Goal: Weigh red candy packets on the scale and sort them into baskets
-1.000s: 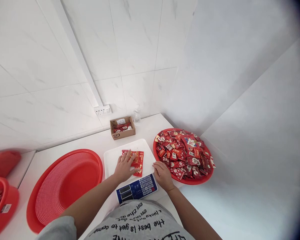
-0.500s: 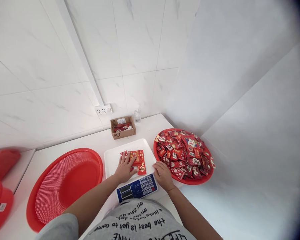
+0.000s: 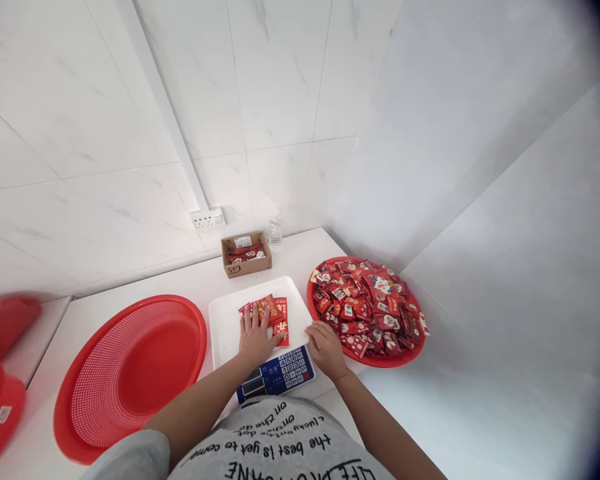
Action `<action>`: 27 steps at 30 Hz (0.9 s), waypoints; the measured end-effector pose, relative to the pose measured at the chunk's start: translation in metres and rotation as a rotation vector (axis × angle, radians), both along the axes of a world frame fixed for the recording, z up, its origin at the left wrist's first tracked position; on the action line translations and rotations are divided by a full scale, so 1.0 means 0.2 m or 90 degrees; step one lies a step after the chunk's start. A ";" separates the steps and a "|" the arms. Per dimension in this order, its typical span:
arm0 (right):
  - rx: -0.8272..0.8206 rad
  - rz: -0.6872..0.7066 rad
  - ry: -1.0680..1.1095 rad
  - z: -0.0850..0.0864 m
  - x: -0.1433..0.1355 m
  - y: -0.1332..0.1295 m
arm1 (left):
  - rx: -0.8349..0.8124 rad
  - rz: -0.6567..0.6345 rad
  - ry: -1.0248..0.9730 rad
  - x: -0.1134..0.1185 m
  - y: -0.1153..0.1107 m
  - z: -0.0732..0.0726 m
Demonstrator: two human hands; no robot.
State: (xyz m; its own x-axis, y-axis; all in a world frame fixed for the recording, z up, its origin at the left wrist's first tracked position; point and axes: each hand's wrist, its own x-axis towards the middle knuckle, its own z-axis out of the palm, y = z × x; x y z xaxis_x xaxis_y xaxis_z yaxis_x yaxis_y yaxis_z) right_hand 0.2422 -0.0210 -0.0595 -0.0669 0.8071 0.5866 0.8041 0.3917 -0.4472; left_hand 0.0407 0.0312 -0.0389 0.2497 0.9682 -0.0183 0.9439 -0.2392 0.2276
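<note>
A digital weighing scale with a white tray [image 3: 225,327] and a blue keypad panel [image 3: 291,369] stands in front of me. Several red snack packets [image 3: 280,308] lie on its tray, partly overlapping. My left hand [image 3: 255,340] rests over them with its fingers spread, partly covering them; it is open. My right hand [image 3: 326,347] is at the tray's right front corner, fingers curled together at the edge; the fingertips' grip is only partly visible. Just beyond it, to the right, sits a red basket [image 3: 314,303] heaped with small red packets [image 3: 363,307].
An oval red mesh basket [image 3: 145,370] stands on the white table [image 3: 290,260] to the left. Behind the scale are a cardboard box [image 3: 250,267] with red packets and a clear bottle [image 3: 275,232]. A red tub [image 3: 5,413] is at far left. The wall carries a socket [image 3: 207,219].
My left hand has shifted slightly right over the packets, and the packets under it have turned and moved a little. The right hand stays at the tray corner.
</note>
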 end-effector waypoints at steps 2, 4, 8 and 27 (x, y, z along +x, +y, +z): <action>0.000 -0.001 -0.001 0.00 0.00 0.00 | 0.000 0.000 -0.002 0.00 0.00 0.00; 0.001 0.000 -0.001 0.00 0.00 0.00 | 0.002 0.002 -0.005 -0.01 -0.01 -0.01; 0.001 0.001 -0.004 0.00 0.00 0.00 | 0.004 0.002 -0.016 -0.02 -0.01 -0.02; -0.006 0.015 0.001 -0.02 0.01 0.00 | -0.076 -0.114 0.035 -0.07 -0.02 0.09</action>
State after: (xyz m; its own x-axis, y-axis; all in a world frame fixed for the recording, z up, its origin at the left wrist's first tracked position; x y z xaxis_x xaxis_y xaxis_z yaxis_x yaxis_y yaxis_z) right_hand 0.2435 -0.0211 -0.0629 -0.0846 0.8109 0.5791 0.7940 0.4060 -0.4525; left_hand 0.0267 0.0272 -0.0210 0.4123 0.8988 -0.1488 0.9008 -0.3779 0.2138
